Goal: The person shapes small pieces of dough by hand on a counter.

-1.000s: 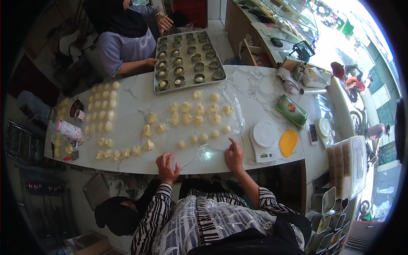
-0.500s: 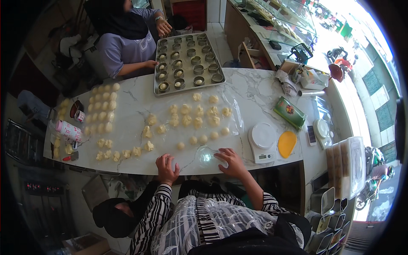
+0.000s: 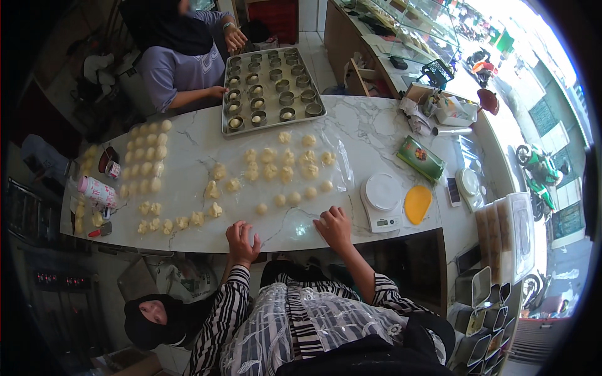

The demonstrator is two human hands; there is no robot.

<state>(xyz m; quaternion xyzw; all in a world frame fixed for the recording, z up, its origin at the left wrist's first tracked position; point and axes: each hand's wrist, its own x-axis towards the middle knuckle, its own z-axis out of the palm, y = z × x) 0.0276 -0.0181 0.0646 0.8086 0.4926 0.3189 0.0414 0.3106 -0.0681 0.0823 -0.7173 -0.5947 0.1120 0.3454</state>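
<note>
At the table's near edge my left hand (image 3: pixel 243 242) rests with curled fingers; whatever lies under them is mostly hidden. To its right my right hand (image 3: pixel 336 228) is cupped on the marble top, closed around a small pale dough ball (image 3: pixel 323 220) that peeks out at the fingertips. Just beyond my hands, smooth dough balls (image 3: pixel 294 198) form a slanting row. Farther off, rough dough pieces (image 3: pixel 270 171) lie on a clear plastic sheet (image 3: pixel 342 164). More rough lumps (image 3: pixel 182 222) sit to the left.
A co-worker (image 3: pixel 179 69) holds a metal tray (image 3: pixel 269 125) of ring moulds, some with dough. Rows of dough balls (image 3: pixel 144 153) lie far left, near a pink-and-white bottle (image 3: pixel 97 191). On the right are a scale (image 3: pixel 381 194), yellow scraper (image 3: pixel 418 205), green packet (image 3: pixel 420 160) and phone (image 3: pixel 453 192).
My right hand's spread fingers have curled in and the hand has moved slightly away from me. My left hand stays nearly in place. The view has shifted slightly; another person below left has turned.
</note>
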